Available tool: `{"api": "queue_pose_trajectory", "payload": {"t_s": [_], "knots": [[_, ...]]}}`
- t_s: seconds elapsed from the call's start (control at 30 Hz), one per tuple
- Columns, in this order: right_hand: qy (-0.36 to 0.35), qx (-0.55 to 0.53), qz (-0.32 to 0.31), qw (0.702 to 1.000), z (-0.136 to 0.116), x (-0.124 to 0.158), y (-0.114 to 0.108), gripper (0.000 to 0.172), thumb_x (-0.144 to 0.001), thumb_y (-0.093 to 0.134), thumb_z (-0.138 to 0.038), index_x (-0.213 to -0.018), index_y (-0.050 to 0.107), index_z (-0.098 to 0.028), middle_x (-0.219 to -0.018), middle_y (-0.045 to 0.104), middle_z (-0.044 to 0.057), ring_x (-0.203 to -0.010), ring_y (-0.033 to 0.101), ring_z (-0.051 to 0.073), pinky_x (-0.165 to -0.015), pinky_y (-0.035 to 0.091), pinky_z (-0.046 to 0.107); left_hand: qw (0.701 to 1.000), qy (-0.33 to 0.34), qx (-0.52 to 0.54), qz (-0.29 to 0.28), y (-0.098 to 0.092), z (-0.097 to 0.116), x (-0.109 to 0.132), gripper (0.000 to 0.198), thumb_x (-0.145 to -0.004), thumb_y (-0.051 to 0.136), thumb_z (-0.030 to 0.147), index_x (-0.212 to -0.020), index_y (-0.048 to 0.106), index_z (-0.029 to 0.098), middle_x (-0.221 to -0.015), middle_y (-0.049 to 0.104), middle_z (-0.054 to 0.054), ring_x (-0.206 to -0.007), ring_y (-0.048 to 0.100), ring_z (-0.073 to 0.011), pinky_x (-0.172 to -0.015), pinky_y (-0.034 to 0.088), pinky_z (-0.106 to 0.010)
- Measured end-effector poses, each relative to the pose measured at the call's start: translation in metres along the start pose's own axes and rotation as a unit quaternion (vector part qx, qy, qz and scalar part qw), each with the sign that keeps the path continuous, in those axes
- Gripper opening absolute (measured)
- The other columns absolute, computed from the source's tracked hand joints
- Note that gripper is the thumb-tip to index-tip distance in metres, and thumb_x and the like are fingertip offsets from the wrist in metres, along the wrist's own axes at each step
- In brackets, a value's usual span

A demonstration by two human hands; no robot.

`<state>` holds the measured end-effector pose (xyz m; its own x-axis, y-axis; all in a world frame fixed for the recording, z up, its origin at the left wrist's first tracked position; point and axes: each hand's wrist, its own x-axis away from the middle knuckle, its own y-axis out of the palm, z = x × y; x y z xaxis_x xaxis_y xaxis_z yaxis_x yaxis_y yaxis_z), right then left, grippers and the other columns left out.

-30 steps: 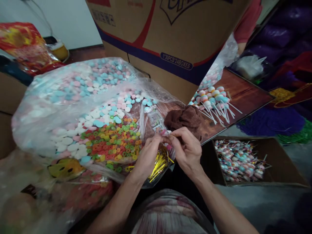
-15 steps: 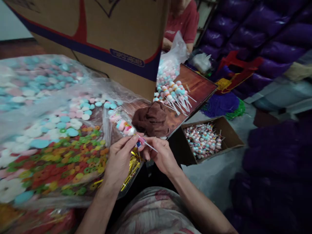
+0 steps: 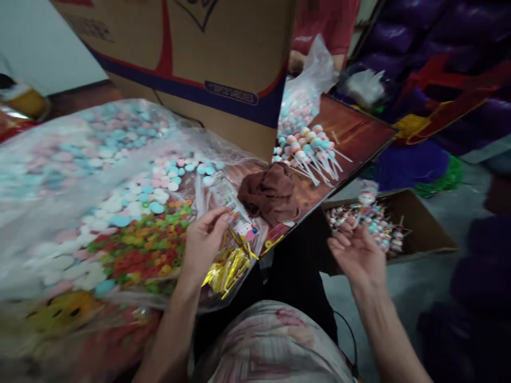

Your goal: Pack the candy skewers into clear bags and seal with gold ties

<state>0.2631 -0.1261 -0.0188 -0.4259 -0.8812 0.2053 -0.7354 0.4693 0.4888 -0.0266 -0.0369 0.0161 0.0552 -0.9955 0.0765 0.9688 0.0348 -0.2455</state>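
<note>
My left hand (image 3: 205, 239) rests on the big clear bag of candies, thumb and fingers pinched at a stack of small clear bags (image 3: 235, 210). Just below it lies a bundle of gold twist ties (image 3: 227, 266). My right hand (image 3: 355, 252) is out to the right, palm up, fingers spread and empty, at the near edge of a cardboard box of wrapped lollipops (image 3: 423, 234). One wrapped lollipop (image 3: 367, 192) is in the air just above that box, blurred.
A large clear bag (image 3: 99, 175) holds pastel discs and coloured ring candies. A brown cloth (image 3: 273, 191) and unwrapped lollipops (image 3: 307, 149) lie on a wooden board (image 3: 359, 133). A big carton (image 3: 207, 69) stands behind. A person in a red shirt (image 3: 323, 26) works at the back.
My hands were together holding a wrapped lollipop; the right hand has swung out over the box and opened, the lollipop now in the air. The left hand has dropped to the small bags.
</note>
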Motion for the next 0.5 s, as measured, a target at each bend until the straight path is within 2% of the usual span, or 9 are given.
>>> {"api": "queue_pose_trajectory", "payload": {"t_s": [0.07, 0.13, 0.2, 0.27, 0.33, 0.4, 0.47, 0.5], "knots": [[0.005, 0.008, 0.013, 1.000, 0.001, -0.004, -0.010, 0.027, -0.084, 0.063, -0.051, -0.085, 0.066, -0.024, -0.065, 0.040, -0.005, -0.048, 0.027, 0.008, -0.045, 0.030, 0.024, 0.998, 0.000, -0.025, 0.049, -0.023, -0.007, -0.008, 0.026, -0.081, 0.064, 0.037, -0.096, 0.074, 0.018, -0.077, 0.070, -0.003, -0.064, 0.058, -0.0134, -0.059, 0.045, -0.024], [0.028, 0.029, 0.009, 0.999, 0.010, -0.001, -0.003, 0.026, -0.082, 0.066, -0.049, -0.083, 0.068, -0.022, -0.062, 0.038, -0.006, -0.048, 0.029, 0.008, -0.045, 0.029, 0.023, 0.996, 0.024, -0.060, 0.065, -0.041, -0.015, -0.012, 0.020, -0.080, 0.063, 0.033, -0.088, 0.074, 0.018, -0.071, 0.067, -0.002, -0.062, 0.056, -0.0131, -0.058, 0.043, -0.024], [0.035, 0.090, -0.005, 0.995, 0.025, 0.008, 0.016, 0.025, -0.081, 0.068, -0.045, -0.081, 0.068, -0.021, -0.060, 0.041, -0.006, -0.048, 0.033, 0.008, -0.045, 0.029, 0.023, 0.993, 0.040, -0.099, 0.047, -0.050, -0.020, -0.011, 0.016, -0.079, 0.064, 0.031, -0.080, 0.073, 0.018, -0.068, 0.065, -0.001, -0.063, 0.055, -0.0137, -0.060, 0.043, -0.024], [-0.010, 0.208, -0.037, 0.977, 0.042, 0.019, 0.042, 0.021, -0.084, 0.067, -0.040, -0.083, 0.069, -0.020, -0.063, 0.052, -0.002, -0.052, 0.043, 0.010, -0.048, 0.034, 0.025, 0.992, 0.027, -0.124, 0.018, -0.049, -0.022, -0.008, 0.017, -0.080, 0.062, 0.032, -0.080, 0.072, 0.018, -0.067, 0.064, -0.001, -0.061, 0.055, -0.0143, -0.058, 0.042, -0.025], [-0.107, 0.347, -0.108, 0.925, 0.056, 0.028, 0.069, 0.015, -0.086, 0.065, -0.035, -0.084, 0.070, -0.020, -0.073, 0.063, 0.001, -0.066, 0.056, 0.015, -0.061, 0.044, 0.029, 0.988, 0.022, -0.149, -0.013, -0.039, -0.019, -0.005, 0.019, -0.082, 0.059, 0.033, -0.083, 0.072, 0.019, -0.069, 0.065, -0.002, -0.060, 0.055, -0.0147, -0.059, 0.043, -0.026], [-0.207, 0.447, -0.176, 0.852, 0.065, 0.033, 0.089, 0.013, -0.089, 0.062, -0.030, -0.083, 0.069, -0.022, -0.080, 0.067, 0.003, -0.075, 0.061, 0.018, -0.073, 0.047, 0.032, 0.980, 0.052, -0.187, -0.037, -0.024, -0.015, -0.005, 0.018, -0.084, 0.058, 0.031, -0.087, 0.072, 0.020, -0.078, 0.067, -0.004, -0.066, 0.058, -0.0164, -0.067, 0.045, -0.029], [-0.265, 0.519, -0.196, 0.789, 0.070, 0.033, 0.099, 0.014, -0.091, 0.058, -0.027, -0.083, 0.069, -0.022, -0.081, 0.068, 0.003, -0.077, 0.062, 0.018, -0.074, 0.046, 0.032, 0.970, 0.078, -0.227, -0.038, -0.009, -0.013, -0.010, 0.016, -0.080, 0.064, 0.030, -0.091, 0.071, 0.020, -0.083, 0.067, -0.005, -0.076, 0.059, -0.0199, -0.075, 0.044, -0.031], [-0.279, 0.546, -0.192, 0.766, 0.071, 0.032, 0.101, 0.015, -0.092, 0.057, -0.027, -0.084, 0.068, -0.022, -0.081, 0.068, 0.003, -0.076, 0.062, 0.018, -0.073, 0.046, 0.031, 0.965, 0.084, -0.244, -0.039, -0.002, -0.013, -0.013, 0.020, -0.075, 0.070, 0.030, -0.093, 0.071, 0.021, -0.085, 0.065, -0.006, -0.081, 0.059, -0.0218, -0.077, 0.044, -0.032]]}}
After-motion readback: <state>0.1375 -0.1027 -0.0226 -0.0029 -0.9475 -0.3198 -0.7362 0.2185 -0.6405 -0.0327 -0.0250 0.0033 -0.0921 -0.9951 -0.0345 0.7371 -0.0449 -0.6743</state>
